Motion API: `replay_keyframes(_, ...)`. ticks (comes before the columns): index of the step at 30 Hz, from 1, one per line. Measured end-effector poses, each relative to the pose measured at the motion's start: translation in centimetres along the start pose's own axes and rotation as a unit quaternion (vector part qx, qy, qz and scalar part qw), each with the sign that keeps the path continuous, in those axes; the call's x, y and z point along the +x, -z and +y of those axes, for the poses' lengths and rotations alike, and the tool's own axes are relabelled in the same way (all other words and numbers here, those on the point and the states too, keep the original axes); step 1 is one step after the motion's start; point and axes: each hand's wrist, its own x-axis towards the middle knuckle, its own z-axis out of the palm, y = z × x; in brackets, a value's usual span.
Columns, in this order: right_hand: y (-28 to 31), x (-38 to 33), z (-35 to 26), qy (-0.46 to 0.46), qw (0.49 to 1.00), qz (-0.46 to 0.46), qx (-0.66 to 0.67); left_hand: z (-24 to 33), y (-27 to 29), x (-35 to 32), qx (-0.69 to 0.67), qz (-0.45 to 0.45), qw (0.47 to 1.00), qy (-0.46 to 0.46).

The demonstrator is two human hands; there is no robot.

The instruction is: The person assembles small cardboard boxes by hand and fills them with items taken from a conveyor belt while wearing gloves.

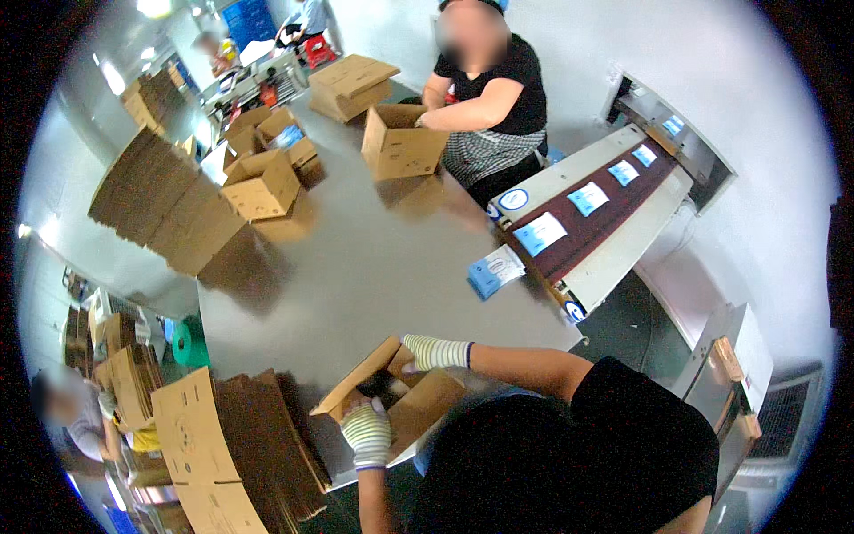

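Observation:
An open cardboard box (425, 407) stands at the near edge of the metal table, its flaps spread and its inside dark. My left hand (366, 434), in a white and yellow striped glove, grips its near left side, with the fingertips over the edge. On the far right side my right hand (438, 352), gloved alike, holds the box wall; its fingertips are partly hidden behind the cardboard. Beyond my right arm, a small stack of blue and white packets (495, 271) lies by the conveyor's end.
A conveyor belt (578, 233) at right carries several blue and white packets. Flat cardboard stacks (267, 436) stand at near left, and another stack (165, 200) at far left. Across the metal table (356, 267), a co-worker (494, 98) handles an open box (402, 147). More boxes (262, 185) sit at far left.

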Motion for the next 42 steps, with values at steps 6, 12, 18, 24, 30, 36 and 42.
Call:
replay_keyframes(6,5.1,-3.5,-1.3,-0.050,0.986,-0.101,0.120,2.9,0.2,-0.2,-0.128,0.049,0.966,-0.219)
replay_keyframes(12,5.5,-5.7,1.0,-0.120,0.952,0.102,0.262,-2.0,1.8,0.1,-0.088,0.127,0.987,-0.030)
replay_keyframes(18,7.8,-7.4,-5.7,0.062,0.970,0.159,0.176,1.4,1.5,0.3,-0.660,0.295,0.663,0.192)
replay_keyframes(24,6.4,-5.2,-12.7,0.119,0.970,0.050,-0.205,-2.3,-11.7,-4.1,-0.775,0.087,0.574,0.249)
replay_keyframes(30,-3.8,-4.0,-4.9,0.304,0.858,-0.019,-0.413,-5.9,-3.8,-8.5,-0.387,0.006,0.817,0.427)
replay_keyframes(36,-0.3,-1.8,-5.6,0.386,0.867,-0.025,-0.315,-3.9,3.9,-7.5,0.088,0.037,0.986,-0.136)
replay_keyframes(42,-0.6,-1.5,-5.5,0.381,0.875,0.117,-0.276,-0.2,2.7,-4.6,0.057,-0.078,0.974,-0.207)
